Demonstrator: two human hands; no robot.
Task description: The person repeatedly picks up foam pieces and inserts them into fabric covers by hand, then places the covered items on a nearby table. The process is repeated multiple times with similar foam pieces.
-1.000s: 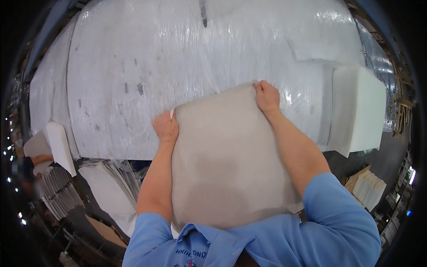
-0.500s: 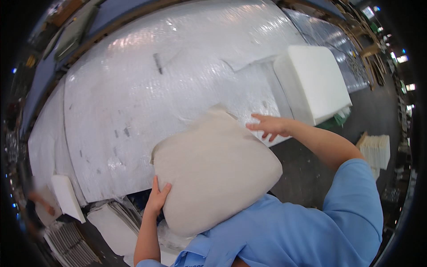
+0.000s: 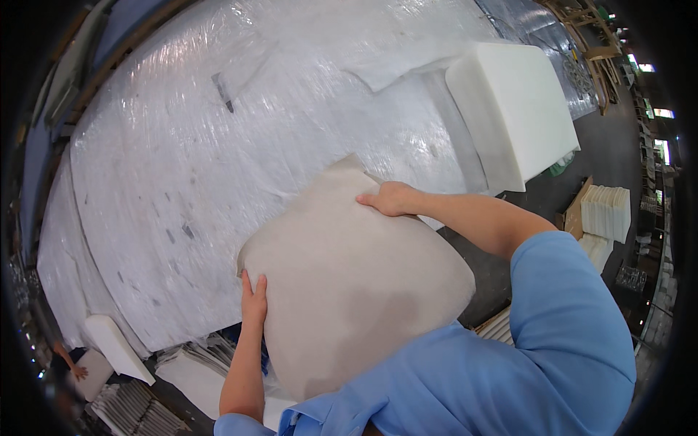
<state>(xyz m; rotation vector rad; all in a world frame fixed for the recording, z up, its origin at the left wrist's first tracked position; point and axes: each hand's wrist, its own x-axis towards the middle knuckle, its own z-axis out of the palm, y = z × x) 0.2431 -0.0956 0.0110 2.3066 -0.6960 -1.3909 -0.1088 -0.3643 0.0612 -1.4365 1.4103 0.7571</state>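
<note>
far left: another person's hand [image 3: 78, 372] down in the corner by some white foam pieces, not part of this.
foam wedge: small white foam piece [image 3: 116, 349] leaning at the table's near-left edge, with flat white sheets [image 3: 193, 367] stacked beside it.
table: big worktable [image 3: 182, 167] wrapped in crinkly clear plastic, pretty shiny.
left hand: left hand [image 3: 254, 299] is flat against the cushion's left edge, fingers together and pointing up, thumb side tucked behind so I can't tell how far it wraps.
cushion: the beige stuffed cushion [image 3: 349, 283] is held up against the blue shirt, its far corner out over the table's near edge.
right hand: right hand [image 3: 391, 198] sits on the top right corner, fingers curled over and pressing down.
how I'd do it: keep both palms wide on opposite edges and squeeze evenly, otherwise the filling bunches to one side imo.
foam block: thick white foam block [image 3: 520, 109] on the table's right end, well apart.
far right: stacked foam pads [image 3: 607, 214] on the floor.
</note>
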